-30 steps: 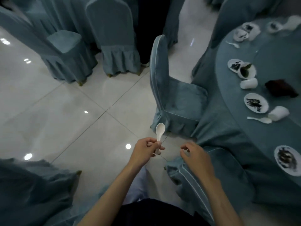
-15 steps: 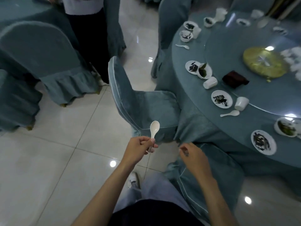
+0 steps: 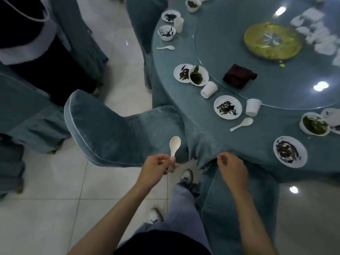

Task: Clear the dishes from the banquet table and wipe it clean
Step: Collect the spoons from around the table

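My left hand (image 3: 156, 165) pinches the handle of a white spoon (image 3: 174, 145), bowl pointing up, over the floor beside a chair. My right hand (image 3: 231, 169) hangs loosely curled and holds nothing, close to the hanging cloth of the round banquet table (image 3: 207, 129). On the table lie white plates with dark leftovers (image 3: 227, 107) (image 3: 289, 151) (image 3: 182, 73), bowls with greens (image 3: 198, 76) (image 3: 314, 124), overturned white cups (image 3: 208, 89) (image 3: 253, 107), another spoon (image 3: 242, 124) and a dark red cloth (image 3: 239, 76) on the glass turntable (image 3: 217, 43).
A covered chair (image 3: 110, 129) stands just ahead on the left, another chair back (image 3: 239, 208) by my right leg. More covered chairs (image 3: 27, 107) crowd the left. A person in dark clothes (image 3: 27, 43) stands at the upper left. A yellow dish (image 3: 272, 41) sits mid-turntable.
The view has swung right and toward the table, which now fills the upper right. My hands keep the same pose, the left one still holding the spoon.
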`<state>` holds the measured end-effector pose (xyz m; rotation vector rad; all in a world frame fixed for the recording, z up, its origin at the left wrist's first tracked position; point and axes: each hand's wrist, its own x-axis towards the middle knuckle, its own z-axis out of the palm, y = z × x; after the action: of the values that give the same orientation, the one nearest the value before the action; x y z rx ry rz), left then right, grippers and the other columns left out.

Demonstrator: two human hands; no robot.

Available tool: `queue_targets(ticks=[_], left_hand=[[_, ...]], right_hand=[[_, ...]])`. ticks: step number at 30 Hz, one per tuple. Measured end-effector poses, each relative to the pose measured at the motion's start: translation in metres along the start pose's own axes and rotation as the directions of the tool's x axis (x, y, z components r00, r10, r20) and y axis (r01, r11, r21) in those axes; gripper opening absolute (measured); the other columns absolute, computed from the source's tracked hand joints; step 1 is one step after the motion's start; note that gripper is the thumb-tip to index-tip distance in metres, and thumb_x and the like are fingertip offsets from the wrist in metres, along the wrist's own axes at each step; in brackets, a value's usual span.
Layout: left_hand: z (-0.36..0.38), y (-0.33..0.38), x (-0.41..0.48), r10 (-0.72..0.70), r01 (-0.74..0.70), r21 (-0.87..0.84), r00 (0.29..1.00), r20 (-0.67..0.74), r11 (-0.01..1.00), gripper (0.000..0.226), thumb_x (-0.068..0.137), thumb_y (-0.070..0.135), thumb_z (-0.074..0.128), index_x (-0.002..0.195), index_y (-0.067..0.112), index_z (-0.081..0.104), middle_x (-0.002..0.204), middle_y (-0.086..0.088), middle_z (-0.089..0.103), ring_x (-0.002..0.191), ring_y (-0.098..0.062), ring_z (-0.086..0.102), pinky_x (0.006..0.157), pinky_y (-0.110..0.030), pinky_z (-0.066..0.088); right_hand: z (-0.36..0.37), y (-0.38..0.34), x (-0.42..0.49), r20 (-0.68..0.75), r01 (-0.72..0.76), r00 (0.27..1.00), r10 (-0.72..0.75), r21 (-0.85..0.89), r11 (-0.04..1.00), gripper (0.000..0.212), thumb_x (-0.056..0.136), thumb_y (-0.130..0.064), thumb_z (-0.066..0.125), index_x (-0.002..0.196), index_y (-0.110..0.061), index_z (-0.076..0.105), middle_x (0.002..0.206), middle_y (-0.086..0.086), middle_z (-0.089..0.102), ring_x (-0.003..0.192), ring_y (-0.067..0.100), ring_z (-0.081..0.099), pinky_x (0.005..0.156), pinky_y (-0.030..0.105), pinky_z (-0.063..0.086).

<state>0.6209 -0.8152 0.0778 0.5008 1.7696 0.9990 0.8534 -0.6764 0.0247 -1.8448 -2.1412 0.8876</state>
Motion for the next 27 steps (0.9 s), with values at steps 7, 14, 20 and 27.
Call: queue_targets(ticks=[7,14,20,27], left_hand=[[0.044,0.051,0.061,-0.072,0.072,-0.02,0.997,0.01,0.997,0.018,0.102,0.013,0.064,0.103,-0.003,0.072,0.089,-0.008,0.081,0.072,-0.008,0.074,0.065,-0.015,0.056],[0.073,0.083,0.099,-0.099,0.098,0.02,0.994,0.044,0.995,0.021,0.101,0.016,0.066,0.103,-0.005,0.071,0.089,-0.008,0.081,0.076,-0.015,0.072,0.068,-0.02,0.06],[0.072,0.095,0.116,-0.086,0.079,0.129,0.995,0.044,0.988,0.019,0.101,0.017,0.066,0.101,0.0,0.072,0.087,-0.005,0.081,0.071,-0.009,0.073,0.062,-0.017,0.055],[0.063,0.097,0.131,-0.072,0.067,0.158,0.997,0.024,0.985,0.018,0.102,0.019,0.066,0.101,0.003,0.071,0.089,-0.003,0.081,0.076,-0.016,0.073,0.069,-0.024,0.058]], right_hand=[[-0.008,0.031,0.102,-0.079,-0.195,0.976,0.205,0.12,0.974,0.018,0.101,-0.026,0.059,0.106,-0.016,0.073,0.102,0.004,0.073,0.094,0.03,0.067,0.073,0.033,0.045],[-0.004,0.042,0.165,-0.07,-0.428,0.894,0.443,0.161,0.889,0.029,0.099,-0.04,0.058,0.093,-0.016,0.074,0.095,0.01,0.073,0.083,0.032,0.061,0.07,0.036,0.043],[0.004,0.036,0.194,-0.099,-0.5,0.848,0.52,0.174,0.848,0.035,0.096,-0.045,0.063,0.085,-0.015,0.076,0.087,0.013,0.073,0.081,0.036,0.065,0.07,0.036,0.047],[0.011,0.033,0.185,-0.04,-0.571,0.786,0.617,0.335,0.749,0.018,0.085,-0.032,0.071,0.094,-0.019,0.081,0.091,0.005,0.077,0.084,0.034,0.068,0.07,0.035,0.05]])
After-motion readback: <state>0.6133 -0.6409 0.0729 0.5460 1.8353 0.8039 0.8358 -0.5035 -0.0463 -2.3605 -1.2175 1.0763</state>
